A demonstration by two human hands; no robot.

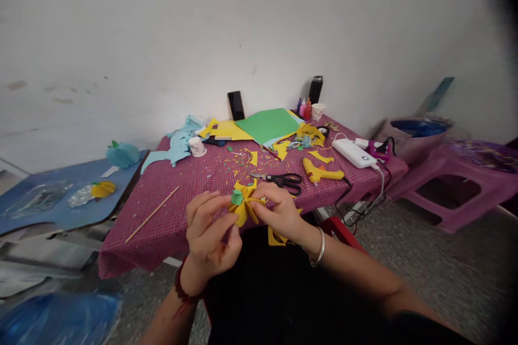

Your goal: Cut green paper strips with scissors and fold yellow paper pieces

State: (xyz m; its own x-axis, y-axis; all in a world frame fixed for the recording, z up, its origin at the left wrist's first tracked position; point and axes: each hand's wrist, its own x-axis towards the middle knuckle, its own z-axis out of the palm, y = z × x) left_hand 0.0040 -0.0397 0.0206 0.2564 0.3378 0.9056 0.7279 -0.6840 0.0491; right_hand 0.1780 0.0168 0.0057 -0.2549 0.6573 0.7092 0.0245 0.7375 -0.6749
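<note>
A yellow paper pumpkin [245, 212] with fanned folds and a green paper piece [237, 197] at its top is held between both hands, above the table's front edge. My left hand [212, 229] grips its left side, fingers bent against the paper near the green piece. From the right, my right hand [279, 207] pinches one of the yellow folds between thumb and fingers. Just beyond the hands lie black-handled scissors [283, 179], blades pointing left. A yellow hot glue gun [321, 171] rests to their right.
Paper scraps litter the checked tablecloth [133, 213], which also bears a wooden stick [151, 214], paper cup [197, 146], green sheets [269, 126] and a white power bank [354, 152] with cables. A blue paper pumpkin [122, 155] and yellow one [103, 189] sit on the left table. A purple stool [449, 188] stands right.
</note>
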